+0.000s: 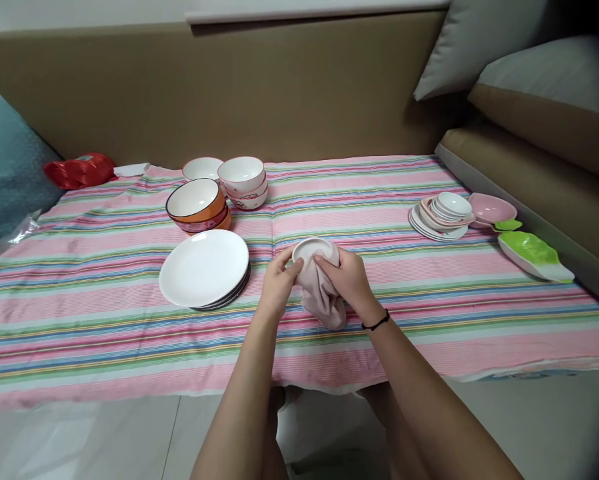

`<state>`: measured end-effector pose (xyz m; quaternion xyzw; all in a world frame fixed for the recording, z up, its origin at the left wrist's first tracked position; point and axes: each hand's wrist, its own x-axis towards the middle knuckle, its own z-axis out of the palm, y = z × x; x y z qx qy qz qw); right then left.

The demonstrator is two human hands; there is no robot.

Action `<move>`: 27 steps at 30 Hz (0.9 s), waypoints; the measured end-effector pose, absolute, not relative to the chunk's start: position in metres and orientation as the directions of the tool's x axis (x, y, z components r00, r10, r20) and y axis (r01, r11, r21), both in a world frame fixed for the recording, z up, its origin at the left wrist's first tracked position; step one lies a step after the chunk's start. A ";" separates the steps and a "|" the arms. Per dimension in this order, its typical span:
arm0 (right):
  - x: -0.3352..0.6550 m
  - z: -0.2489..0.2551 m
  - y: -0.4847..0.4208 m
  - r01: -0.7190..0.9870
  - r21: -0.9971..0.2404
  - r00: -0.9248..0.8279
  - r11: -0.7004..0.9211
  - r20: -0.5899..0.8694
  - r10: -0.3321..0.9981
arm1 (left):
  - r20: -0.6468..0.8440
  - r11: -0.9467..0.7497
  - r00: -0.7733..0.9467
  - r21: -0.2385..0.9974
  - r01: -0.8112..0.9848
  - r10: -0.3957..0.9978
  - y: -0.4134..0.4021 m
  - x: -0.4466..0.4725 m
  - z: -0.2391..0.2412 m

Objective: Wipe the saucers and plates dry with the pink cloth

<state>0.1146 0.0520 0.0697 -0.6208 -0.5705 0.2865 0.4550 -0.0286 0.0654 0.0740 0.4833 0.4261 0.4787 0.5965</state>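
Observation:
A small white dish (307, 248) is held up over the striped cloth, its rim facing up. Closed on the dish's left edge is my left hand (279, 273), thumb at the rim. My right hand (348, 275) grips a pale pink cloth (322, 297), with the thumb pressing it into the dish. The cloth covers much of the dish and hangs below it. To the left lies a stack of large plates (204, 267), the top one white and the lower ones dark-edged.
Stacked bowls, orange (194, 200) and white with red rims (242, 177), stand behind the plates. On the right are small dishes (447, 210), a pink bowl (492, 208) and a green leaf-like dish (532, 253). A red package (82, 171) lies far left. Cushions (554, 73) border the right.

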 end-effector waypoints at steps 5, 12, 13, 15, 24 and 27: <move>0.126 0.073 0.054 0.694 -0.701 0.022 0.163 0.247 0.969 | -0.054 0.040 0.260 0.997 0.060 0.964 0.064 -0.033 0.081; 0.128 0.070 0.058 0.803 -0.551 -0.054 0.227 0.312 0.949 | 0.001 -0.038 0.256 0.989 0.140 0.967 0.055 -0.028 0.077; 0.127 0.069 0.058 0.793 -0.579 0.003 0.190 0.316 0.949 | -0.012 -0.016 0.207 0.991 0.132 0.978 0.054 -0.027 0.075; 0.125 0.068 0.058 0.750 -0.647 0.089 0.135 0.301 0.949 | -0.042 0.025 0.147 0.993 0.115 0.988 0.053 -0.027 0.072; 0.120 0.069 0.056 0.775 -0.614 0.009 0.153 0.252 0.968 | 0.096 -0.139 0.199 0.967 0.215 0.975 0.058 -0.038 0.068; 0.120 0.068 0.057 0.733 -0.662 0.044 0.155 0.273 0.961 | 0.017 -0.042 0.214 0.993 0.112 0.977 0.056 -0.034 0.071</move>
